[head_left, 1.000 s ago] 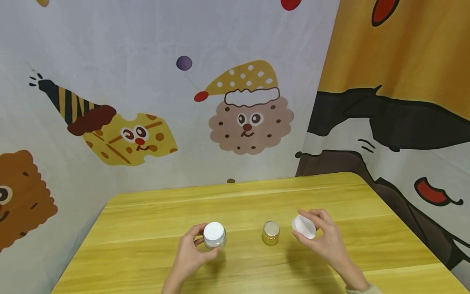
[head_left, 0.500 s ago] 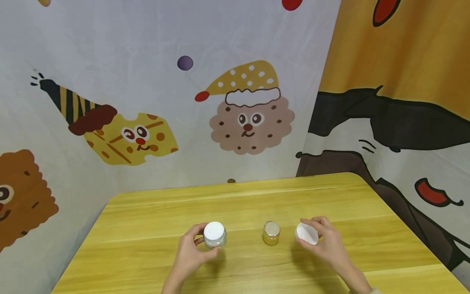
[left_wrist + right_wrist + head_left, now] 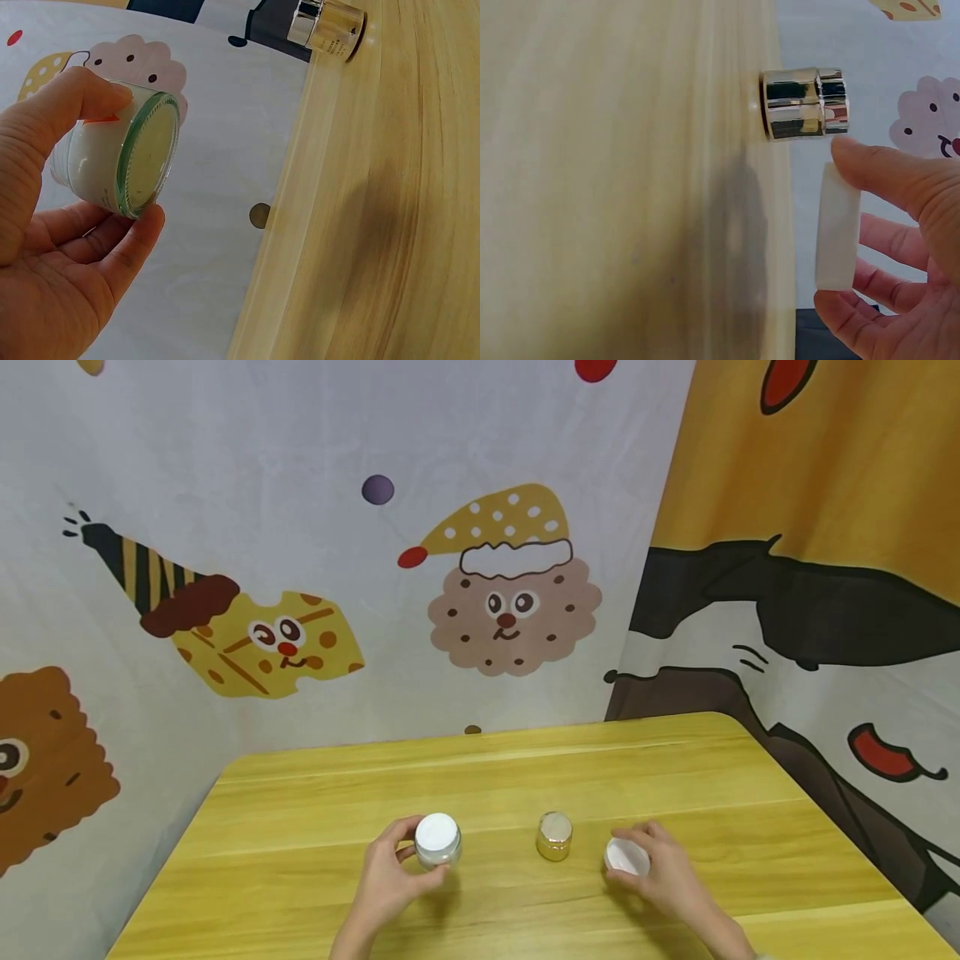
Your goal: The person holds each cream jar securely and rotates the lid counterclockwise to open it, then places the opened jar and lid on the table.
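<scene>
A glass jar (image 3: 101, 161) with a thick clear base and a white top is held by my left hand (image 3: 390, 872), thumb on one side and fingers on the other. In the left wrist view the jar's round base faces the table, raised off it. My right hand (image 3: 671, 872) pinches a white lid (image 3: 627, 857) by its rim, its hollow side facing up. The right wrist view shows this lid (image 3: 838, 229) edge-on, apart from the table. Between my hands a small shiny gold jar (image 3: 554, 836) stands upright on the table.
The wood-grain table (image 3: 480, 777) runs back to a curtain (image 3: 300, 443) printed with cartoon food figures. In the left wrist view the gold jar (image 3: 328, 28) sits near the top. Hand shadows fall on the tabletop.
My right hand has moved down toward the table with the lid, and the lid has tilted to a flatter position. The left hand, its jar and the gold jar stay put.
</scene>
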`<state>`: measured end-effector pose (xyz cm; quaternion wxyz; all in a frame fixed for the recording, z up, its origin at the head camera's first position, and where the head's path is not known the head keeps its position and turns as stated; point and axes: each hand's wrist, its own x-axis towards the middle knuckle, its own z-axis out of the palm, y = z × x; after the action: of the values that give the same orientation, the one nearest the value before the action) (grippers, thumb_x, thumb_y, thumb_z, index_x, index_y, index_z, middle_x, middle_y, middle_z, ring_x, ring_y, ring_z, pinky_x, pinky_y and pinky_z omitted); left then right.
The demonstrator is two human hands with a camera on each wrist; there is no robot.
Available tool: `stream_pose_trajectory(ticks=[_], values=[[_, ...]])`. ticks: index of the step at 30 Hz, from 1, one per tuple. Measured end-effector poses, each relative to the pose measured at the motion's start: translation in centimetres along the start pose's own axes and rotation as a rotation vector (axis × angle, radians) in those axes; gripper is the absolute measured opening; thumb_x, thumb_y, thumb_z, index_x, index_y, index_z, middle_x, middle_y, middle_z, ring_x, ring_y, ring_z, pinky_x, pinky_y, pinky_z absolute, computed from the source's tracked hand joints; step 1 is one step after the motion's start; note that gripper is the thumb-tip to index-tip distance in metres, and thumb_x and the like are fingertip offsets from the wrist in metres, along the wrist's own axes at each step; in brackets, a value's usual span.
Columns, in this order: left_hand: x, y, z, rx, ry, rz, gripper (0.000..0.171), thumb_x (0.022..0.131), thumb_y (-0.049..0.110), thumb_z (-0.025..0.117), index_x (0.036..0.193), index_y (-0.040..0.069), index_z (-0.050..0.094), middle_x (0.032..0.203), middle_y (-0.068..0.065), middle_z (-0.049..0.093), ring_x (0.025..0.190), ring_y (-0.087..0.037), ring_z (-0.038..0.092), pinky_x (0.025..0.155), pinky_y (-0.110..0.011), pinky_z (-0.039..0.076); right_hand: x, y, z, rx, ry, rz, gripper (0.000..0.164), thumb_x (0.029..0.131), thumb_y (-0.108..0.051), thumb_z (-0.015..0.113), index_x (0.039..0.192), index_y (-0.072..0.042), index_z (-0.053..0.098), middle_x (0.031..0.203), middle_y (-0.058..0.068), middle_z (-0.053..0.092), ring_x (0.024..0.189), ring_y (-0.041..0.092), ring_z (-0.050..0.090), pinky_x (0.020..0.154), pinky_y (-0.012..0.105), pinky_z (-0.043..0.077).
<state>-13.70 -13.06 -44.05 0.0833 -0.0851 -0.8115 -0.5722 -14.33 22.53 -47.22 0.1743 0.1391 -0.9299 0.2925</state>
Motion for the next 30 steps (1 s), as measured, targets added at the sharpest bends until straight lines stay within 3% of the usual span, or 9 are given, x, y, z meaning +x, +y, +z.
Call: stream_pose_trajectory(ticks=[10, 19, 30], values=[[0.00, -0.10, 0.04, -0.004, -0.003, -0.004, 0.056, 0.060, -0.001, 0.082, 0.111, -0.004, 0.059, 0.106, -0.011, 0.060, 0.098, -0.025, 0.054, 0.085, -0.023, 0.052, -0.25, 0.24, 0.32, 0.008, -0.112, 0.089, 0.054, 0.056, -0.021, 0.088, 0.103, -0.006, 0.069, 0.095, 0.005, 0.058, 0.083, 0.019, 0.056, 0.067, 0.030, 0.053], [-0.05, -0.26, 0.07, 0.006, -0.008, -0.009, 0.058, 0.061, 0.000, 0.082, 0.113, -0.003, 0.057, 0.108, -0.010, 0.060, 0.099, -0.024, 0.053, 0.086, -0.028, 0.052, -0.31, 0.45, 0.49, 0.049, -0.236, 0.174, 0.055, 0.055, -0.019, 0.087, 0.105, -0.008, 0.068, 0.099, 0.007, 0.056, 0.089, 0.026, 0.056, 0.075, 0.045, 0.055], [-0.04, -0.33, 0.09, 0.076, 0.000, 0.001, 0.056, 0.060, 0.000, 0.081, 0.111, -0.002, 0.056, 0.106, -0.009, 0.059, 0.099, -0.024, 0.054, 0.087, -0.035, 0.053, -0.30, 0.44, 0.73, 0.038, -0.241, 0.166, 0.053, 0.053, -0.019, 0.088, 0.101, -0.008, 0.069, 0.093, 0.003, 0.056, 0.085, 0.023, 0.056, 0.072, 0.045, 0.055]])
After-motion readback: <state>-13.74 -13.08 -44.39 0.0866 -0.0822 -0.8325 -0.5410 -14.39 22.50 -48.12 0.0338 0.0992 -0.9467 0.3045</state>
